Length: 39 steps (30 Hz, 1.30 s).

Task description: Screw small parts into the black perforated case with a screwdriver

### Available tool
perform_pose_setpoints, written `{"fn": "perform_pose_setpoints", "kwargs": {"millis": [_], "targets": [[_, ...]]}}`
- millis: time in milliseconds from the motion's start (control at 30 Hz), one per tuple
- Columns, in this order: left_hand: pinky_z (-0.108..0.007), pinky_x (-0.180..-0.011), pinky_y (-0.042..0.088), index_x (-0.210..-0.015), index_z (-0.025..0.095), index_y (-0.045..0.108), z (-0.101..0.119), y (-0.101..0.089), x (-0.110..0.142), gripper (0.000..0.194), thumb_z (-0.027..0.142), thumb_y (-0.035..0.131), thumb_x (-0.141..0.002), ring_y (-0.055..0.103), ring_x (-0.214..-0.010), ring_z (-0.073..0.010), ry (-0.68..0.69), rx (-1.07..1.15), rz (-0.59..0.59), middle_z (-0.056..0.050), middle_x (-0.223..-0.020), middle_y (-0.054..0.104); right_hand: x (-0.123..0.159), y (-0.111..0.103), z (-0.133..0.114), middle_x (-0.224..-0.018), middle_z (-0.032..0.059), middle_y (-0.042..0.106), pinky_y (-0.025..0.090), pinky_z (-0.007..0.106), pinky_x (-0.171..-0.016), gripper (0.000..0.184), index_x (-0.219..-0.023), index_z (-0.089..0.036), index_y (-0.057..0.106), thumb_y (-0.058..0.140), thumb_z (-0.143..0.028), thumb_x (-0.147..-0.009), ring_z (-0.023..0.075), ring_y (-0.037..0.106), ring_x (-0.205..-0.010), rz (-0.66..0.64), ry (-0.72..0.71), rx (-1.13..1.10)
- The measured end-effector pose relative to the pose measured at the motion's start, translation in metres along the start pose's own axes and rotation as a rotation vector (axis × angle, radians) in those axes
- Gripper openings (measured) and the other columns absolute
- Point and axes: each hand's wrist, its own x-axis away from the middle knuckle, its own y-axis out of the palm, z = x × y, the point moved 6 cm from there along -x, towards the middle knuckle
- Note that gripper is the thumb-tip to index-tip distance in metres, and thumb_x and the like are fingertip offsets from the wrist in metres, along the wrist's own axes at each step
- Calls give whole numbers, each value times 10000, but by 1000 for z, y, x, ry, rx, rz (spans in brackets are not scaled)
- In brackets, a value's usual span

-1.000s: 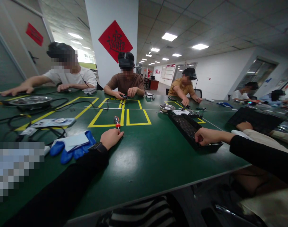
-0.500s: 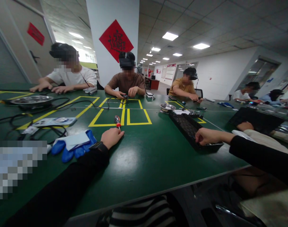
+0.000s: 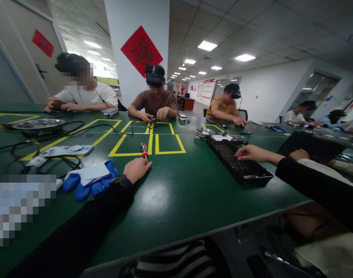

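Note:
On the green table, my left hand [image 3: 137, 170] is closed, its palm side down. A screwdriver [image 3: 143, 149] with a clear and red handle points away from it, and its shaft runs down into my curled fingers, where the tip is hidden. Over on the right, my right hand [image 3: 250, 153] hovers above a long black compartment box [image 3: 237, 162], thumb and fingertips pinched together. Anything between those fingertips is too small to make out. Small pieces lie in the box's near end.
Blue gloves [image 3: 83, 191] under a pale cloth lie left of my left hand, with black cables behind. A metal bowl [image 3: 205, 132] stands beyond the box. Yellow tape [image 3: 170, 152] marks the table. Several people sit around it; an open black case [image 3: 309, 146] is at right.
My right hand has lifted from the near end of the box and moved up and slightly left over its middle. The left hand and screwdriver have stayed in place.

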Motion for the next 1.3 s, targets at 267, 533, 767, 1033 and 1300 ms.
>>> {"fn": "perform_pose_setpoints", "kwargs": {"millis": [267,533,767,1033,1300], "targets": [[-257,-624,416,-741,185,676,0,0,0,524,536,300,-843,618,-786,-216,-1,-3,14,-98,-843,671,38,11,8,-859,57,692,430,271,-665,453,-920,-169,685,607,-540,-672,217,619,-786,-176,14,-28],[-258,-605,413,-735,184,672,-1,0,0,517,536,307,-837,618,-766,-214,-3,5,17,-100,-835,669,47,27,25,-759,52,689,415,255,-616,353,-803,-168,679,601,-489,-678,190,615,-701,-109,54,-14],[-260,-613,413,-724,185,664,0,0,0,518,538,302,-839,621,-768,-215,9,18,15,-95,-822,672,55,25,34,-787,54,664,421,265,-664,414,-830,-153,647,594,-542,-700,182,586,-725,-84,47,-191],[-252,-607,408,-738,184,671,0,-1,0,520,530,298,-842,616,-767,-211,1,2,11,-97,-832,672,57,13,62,-808,76,637,450,284,-672,457,-877,-144,596,657,-540,-658,172,579,-717,-5,131,-551],[-256,-602,409,-738,188,675,0,0,-1,527,533,292,-844,617,-761,-215,8,-10,12,-97,-828,672,42,10,83,-992,152,661,486,295,-616,527,-1059,-154,568,516,-574,-745,220,638,-779,216,328,-459]]}}
